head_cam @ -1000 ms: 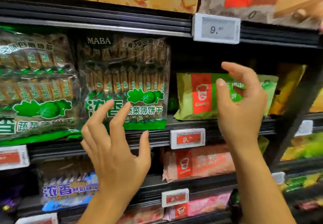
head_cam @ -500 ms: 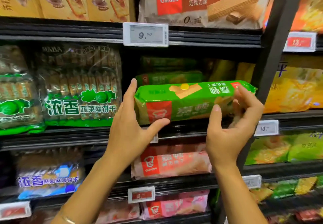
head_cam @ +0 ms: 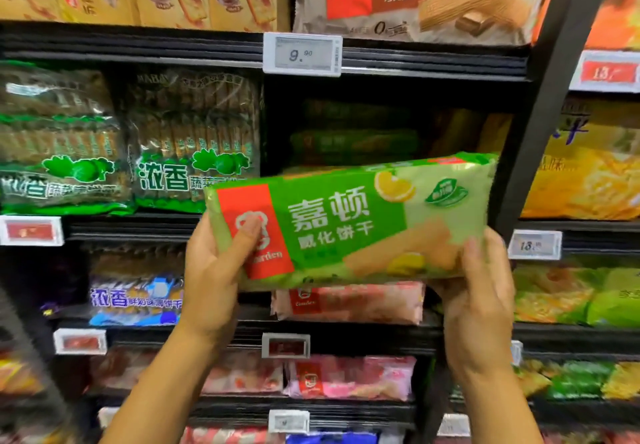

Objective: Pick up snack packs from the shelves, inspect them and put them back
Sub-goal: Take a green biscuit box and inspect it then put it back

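Observation:
A green Garden wafer pack (head_cam: 349,222) with a red logo panel and a lemon picture is held in front of the shelves, its front face turned toward me. My left hand (head_cam: 214,270) grips its left end, thumb pressed on the red panel. My right hand (head_cam: 478,291) grips its lower right end from below and behind. Behind the pack, in the dark shelf bay, more green packs (head_cam: 353,142) lie stacked.
The black shelf (head_cam: 433,62) above carries a white 9.90 price tag (head_cam: 302,54). Green cracker bags (head_cam: 194,152) stand to the left, a pink Garden pack (head_cam: 349,303) lies below, yellow packs (head_cam: 585,180) sit right of a black upright post (head_cam: 540,104).
My open hands reached to the shelf, took the green pack and drew it out. It has since been turned so its front faces me, and it sits lower and closer.

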`<act>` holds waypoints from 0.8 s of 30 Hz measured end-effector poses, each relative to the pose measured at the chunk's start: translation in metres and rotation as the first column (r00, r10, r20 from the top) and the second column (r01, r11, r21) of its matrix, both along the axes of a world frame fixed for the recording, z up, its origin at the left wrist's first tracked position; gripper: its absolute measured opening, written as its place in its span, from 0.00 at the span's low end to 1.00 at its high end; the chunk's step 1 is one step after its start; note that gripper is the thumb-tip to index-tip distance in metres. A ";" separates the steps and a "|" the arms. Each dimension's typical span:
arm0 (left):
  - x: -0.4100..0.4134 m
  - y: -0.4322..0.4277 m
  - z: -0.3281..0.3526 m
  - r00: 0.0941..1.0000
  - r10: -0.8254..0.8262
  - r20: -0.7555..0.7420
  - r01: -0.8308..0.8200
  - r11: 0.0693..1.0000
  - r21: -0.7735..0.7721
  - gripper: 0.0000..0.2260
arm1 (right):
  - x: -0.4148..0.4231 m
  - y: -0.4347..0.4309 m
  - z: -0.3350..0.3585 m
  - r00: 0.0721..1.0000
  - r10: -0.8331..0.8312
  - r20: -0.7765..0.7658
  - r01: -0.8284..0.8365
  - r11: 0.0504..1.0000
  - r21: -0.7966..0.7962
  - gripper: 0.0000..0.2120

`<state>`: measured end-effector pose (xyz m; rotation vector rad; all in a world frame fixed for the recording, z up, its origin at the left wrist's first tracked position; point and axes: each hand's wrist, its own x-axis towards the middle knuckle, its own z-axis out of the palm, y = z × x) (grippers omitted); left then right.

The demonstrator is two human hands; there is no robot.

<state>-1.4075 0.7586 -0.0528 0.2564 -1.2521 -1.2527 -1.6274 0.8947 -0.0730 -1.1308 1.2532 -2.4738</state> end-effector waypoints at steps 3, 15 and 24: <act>0.018 0.010 -0.027 0.999 -0.044 0.011 0.041 0.984 0.171 0.14 | 0.009 0.025 -0.009 0.996 0.090 0.007 -0.090 0.990 0.110 0.29; 0.145 0.077 -0.117 0.981 -0.179 0.072 0.082 0.725 0.684 0.24 | 0.106 0.084 -0.068 0.965 0.157 0.208 -0.242 0.839 0.487 0.19; 0.240 0.154 -0.187 0.986 -0.139 0.090 0.015 0.617 0.787 0.21 | 0.178 0.165 -0.127 0.988 0.093 0.119 -0.150 0.719 0.678 0.10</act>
